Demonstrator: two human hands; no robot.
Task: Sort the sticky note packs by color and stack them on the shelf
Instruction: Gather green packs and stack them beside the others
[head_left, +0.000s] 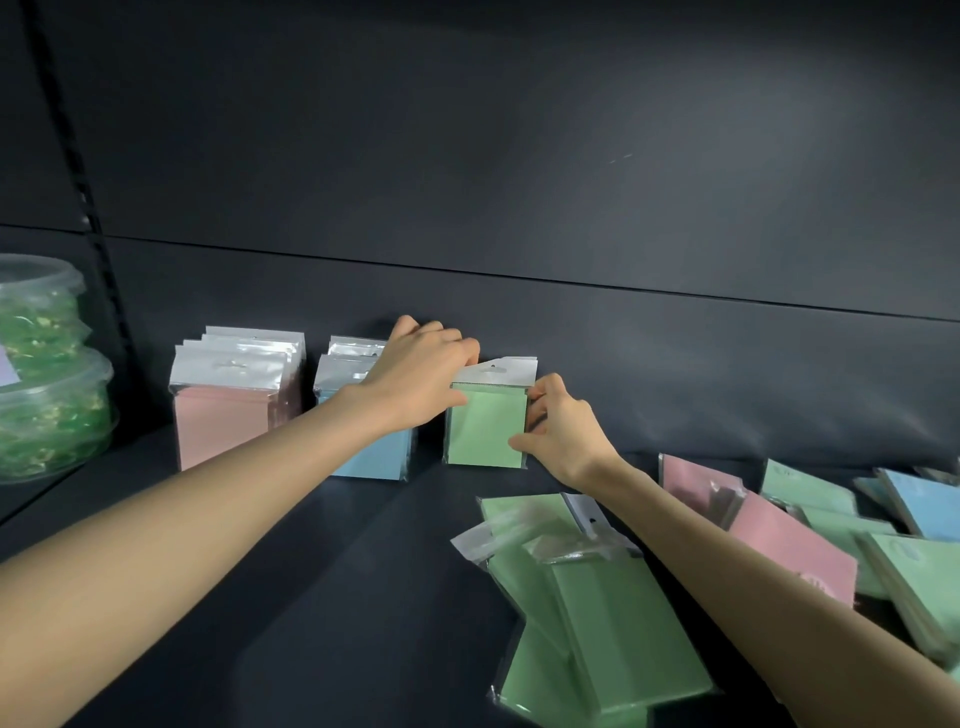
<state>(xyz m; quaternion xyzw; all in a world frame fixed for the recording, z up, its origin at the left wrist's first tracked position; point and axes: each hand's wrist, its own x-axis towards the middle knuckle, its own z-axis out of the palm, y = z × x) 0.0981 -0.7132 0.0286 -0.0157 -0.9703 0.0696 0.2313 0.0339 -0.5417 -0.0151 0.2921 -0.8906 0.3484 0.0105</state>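
Now green sticky note pack stands upright at shelf back, just right of blue stack. Grip of left hand pinches its top-left corner, right hand grip holds its right edge; pack between both, long axis vertical.

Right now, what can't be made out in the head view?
Head view:
blue packs: count, covered by left hand.
upright green pack: anything behind it, hidden by its own front and right hand.
loose packs: cut by right edge.
tubs: contents blurred, cut by left edge.
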